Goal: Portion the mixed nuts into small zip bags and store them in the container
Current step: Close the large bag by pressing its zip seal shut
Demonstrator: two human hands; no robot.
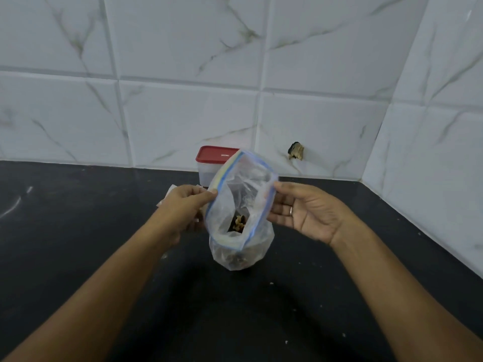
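Countertop [78, 231] (black), marble-tiled walls [183, 113]

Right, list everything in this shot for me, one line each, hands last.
counter: one, black, speckled, across the foreground
wall tiles: many, white marbled, back and right side
zip bag: one, clear with a blue and yellow zip strip, standing open on the counter, centre
mixed nuts: a small heap, brown and tan, at the bottom of the zip bag
container: one, clear with a red lid, behind the zip bag by the wall tiles
pale scrap: white, left of the container, mostly hidden
hole: one, dark, in a tile right of the container
left hand: pinches the zip bag's left rim
right hand: holds the right rim, wears a ring
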